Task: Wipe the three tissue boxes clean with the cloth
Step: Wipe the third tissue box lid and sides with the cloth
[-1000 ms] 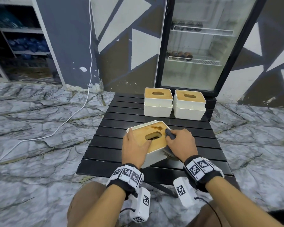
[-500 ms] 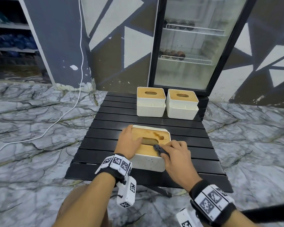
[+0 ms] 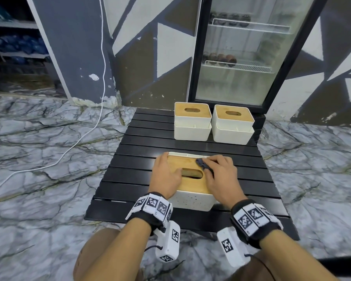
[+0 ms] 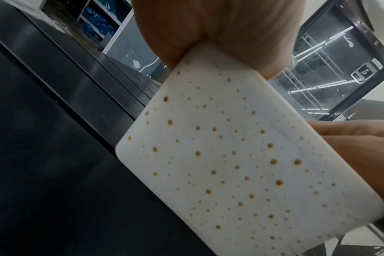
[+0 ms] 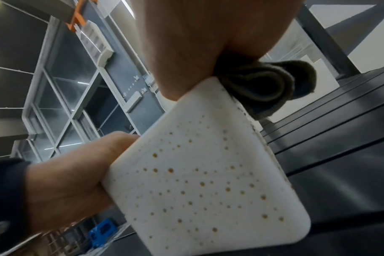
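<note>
Fingers of the left hand [image 3: 166, 175] lie flat, steadying the near tissue box [image 3: 190, 184] on the table [image 3: 130, 179]. Right hand [image 3: 221, 177] presses the cloth [image 3: 203, 164] onto its lid. Box: rigid, probably light; brace its sides. 2 boxes [image 3: 193, 122] stand behind.

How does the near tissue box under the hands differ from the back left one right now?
The near tissue box shows brown specks over its white side; the back left tissue box looks clean there. The near one is held by the left hand while the right hand presses the cloth on its lid; the back left one stands untouched beside the back right tissue box. Both have white bodies and slotted wooden lids.
</note>
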`<state>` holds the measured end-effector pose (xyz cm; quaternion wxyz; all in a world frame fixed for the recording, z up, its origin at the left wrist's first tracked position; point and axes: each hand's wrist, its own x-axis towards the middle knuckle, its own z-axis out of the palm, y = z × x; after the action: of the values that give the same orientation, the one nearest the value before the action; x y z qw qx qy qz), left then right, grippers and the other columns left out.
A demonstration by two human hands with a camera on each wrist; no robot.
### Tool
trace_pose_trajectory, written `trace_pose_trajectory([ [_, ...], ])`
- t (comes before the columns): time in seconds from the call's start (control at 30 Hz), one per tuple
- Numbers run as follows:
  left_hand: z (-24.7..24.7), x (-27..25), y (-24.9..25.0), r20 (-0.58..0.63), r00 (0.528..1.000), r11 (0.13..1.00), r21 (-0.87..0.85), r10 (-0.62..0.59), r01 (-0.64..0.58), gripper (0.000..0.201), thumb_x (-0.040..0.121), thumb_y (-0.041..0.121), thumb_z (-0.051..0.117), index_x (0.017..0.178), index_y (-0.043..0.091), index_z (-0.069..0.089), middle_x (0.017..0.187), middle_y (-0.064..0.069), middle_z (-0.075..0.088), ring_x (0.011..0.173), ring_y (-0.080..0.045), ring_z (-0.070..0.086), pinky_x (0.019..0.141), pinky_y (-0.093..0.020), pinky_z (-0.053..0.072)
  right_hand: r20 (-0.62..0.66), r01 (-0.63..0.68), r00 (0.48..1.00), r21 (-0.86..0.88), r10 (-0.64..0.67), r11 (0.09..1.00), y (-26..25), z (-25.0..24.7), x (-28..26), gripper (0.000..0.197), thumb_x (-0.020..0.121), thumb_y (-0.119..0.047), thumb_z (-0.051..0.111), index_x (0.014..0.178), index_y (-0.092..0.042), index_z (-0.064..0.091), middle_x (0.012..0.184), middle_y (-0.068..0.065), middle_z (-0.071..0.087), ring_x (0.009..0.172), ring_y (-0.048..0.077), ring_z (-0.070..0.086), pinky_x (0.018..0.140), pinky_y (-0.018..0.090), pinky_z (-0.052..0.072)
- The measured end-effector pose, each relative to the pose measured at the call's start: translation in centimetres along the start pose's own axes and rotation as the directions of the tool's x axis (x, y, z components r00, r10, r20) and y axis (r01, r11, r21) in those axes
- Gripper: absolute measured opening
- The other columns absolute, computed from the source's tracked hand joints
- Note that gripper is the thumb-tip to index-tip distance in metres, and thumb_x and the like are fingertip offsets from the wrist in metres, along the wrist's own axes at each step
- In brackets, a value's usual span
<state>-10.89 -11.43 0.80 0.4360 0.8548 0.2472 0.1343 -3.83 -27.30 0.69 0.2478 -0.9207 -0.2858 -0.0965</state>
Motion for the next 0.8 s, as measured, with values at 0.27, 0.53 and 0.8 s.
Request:
trace_pose_trajectory([
  [0.27,-0.1,-0.3,0.3,-0.015,1.0,0.999,-0.032,-0.02,0.019,0.06,0.096,0.021,0.062,0.149,0.014,0.035,0.151,-0.004,0.039,0.138,-0.02,0.038,0.112,-0.029,0.029,-0.032,0.09,0.996,0.036,-0.089,0.995,-0.7,-1.1,-5.5,0.032,0.088,-0.015,0.06,0.118,-0.022,0.066,0.108,-0.012,0.056,0.103,0.011,0.038,0.084,0.031,0.035],
  [0.53,-0.6,-0.3,0.2,-0.002,1.0,1.0,-0.027,0.004,-0.004,0.058,0.093,0.02,0.063,0.146,0.013,0.04,0.145,-0.006,0.046,0.133,-0.02,0.042,0.11,-0.028,0.031,0.013,-0.014,1.0,0.045,0.013,0.999,0.0,-1.1,-0.9,0.03,0.09,-0.02,0.059,0.119,-0.029,0.065,0.11,-0.015,0.057,0.099,0.006,0.028,0.086,0.028,0.027],
  [0.8,-0.3,-0.3,0.2,-0.016,1.0,1.0,-0.018,-0.005,0.005,0.06,0.094,0.021,0.062,0.148,0.013,0.037,0.148,-0.005,0.042,0.136,-0.021,0.039,0.112,-0.029,0.029,0.021,-0.038,0.999,0.017,0.037,0.999,0.2,-0.6,1.2,0.031,0.093,-0.02,0.054,0.123,-0.024,0.062,0.119,-0.011,0.055,0.107,0.014,0.035,0.098,0.03,0.032],
])
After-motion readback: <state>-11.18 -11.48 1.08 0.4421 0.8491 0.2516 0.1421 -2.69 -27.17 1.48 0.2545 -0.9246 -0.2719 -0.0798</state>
